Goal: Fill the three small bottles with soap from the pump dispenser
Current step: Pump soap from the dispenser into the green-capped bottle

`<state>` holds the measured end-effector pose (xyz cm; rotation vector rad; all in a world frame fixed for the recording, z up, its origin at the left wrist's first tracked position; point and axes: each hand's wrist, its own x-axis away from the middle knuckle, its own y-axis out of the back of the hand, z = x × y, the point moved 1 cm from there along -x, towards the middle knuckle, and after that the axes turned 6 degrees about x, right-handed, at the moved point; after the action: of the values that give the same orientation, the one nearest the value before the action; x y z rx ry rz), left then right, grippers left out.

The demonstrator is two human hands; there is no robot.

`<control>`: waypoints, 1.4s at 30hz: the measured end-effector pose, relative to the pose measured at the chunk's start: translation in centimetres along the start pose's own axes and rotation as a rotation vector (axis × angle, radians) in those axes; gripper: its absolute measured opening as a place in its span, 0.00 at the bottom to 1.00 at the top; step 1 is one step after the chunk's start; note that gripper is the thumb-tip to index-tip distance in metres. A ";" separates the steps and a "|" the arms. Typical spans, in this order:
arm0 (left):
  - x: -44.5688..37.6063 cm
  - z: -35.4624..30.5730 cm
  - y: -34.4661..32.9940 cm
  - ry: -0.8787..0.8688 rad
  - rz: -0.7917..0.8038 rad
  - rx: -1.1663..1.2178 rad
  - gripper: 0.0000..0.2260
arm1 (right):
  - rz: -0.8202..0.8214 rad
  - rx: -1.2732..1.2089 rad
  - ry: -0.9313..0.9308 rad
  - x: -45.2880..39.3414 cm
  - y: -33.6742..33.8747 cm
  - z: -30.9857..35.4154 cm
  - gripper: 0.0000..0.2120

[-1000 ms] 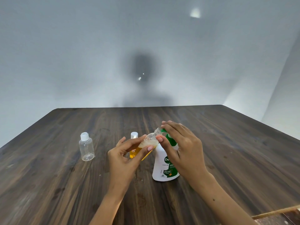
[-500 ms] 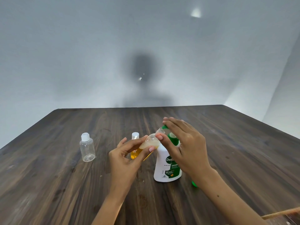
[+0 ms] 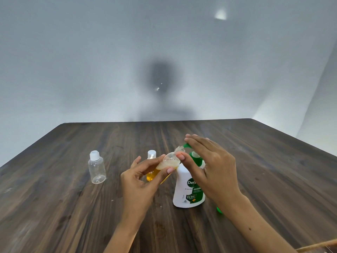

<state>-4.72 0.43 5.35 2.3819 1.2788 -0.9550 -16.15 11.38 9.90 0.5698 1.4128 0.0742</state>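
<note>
One small bottle (image 3: pixel 168 162) tilted, part-filled w/ foamy soap, left hand (image 3: pixel 144 181) holding.

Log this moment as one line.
left hand: holds tilted small clear plastic bottle | right hand: presses white-green pump dispenser | clear capped bottle: empty

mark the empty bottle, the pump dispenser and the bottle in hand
empty bottle (image 3: pixel 97 169), head view, clear body.
pump dispenser (image 3: pixel 184 187), head view, white body by the label.
held bottle (image 3: pixel 168 162), head view, foamy body between the left fingers.
</note>
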 end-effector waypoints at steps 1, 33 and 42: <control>0.0 0.1 0.0 0.002 -0.002 0.003 0.12 | -0.001 0.009 0.001 0.2 -0.1 0.0 0.33; 0.0 0.0 0.2 0.009 0.007 -0.003 0.11 | 0.064 0.044 0.025 -0.3 0.5 0.1 0.33; 0.0 0.0 0.1 0.006 0.000 0.016 0.11 | 0.061 0.036 0.019 0.2 0.1 0.1 0.32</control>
<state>-4.64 0.36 5.29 2.3982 1.2786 -0.9628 -16.00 11.52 9.74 0.6440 1.4175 0.1032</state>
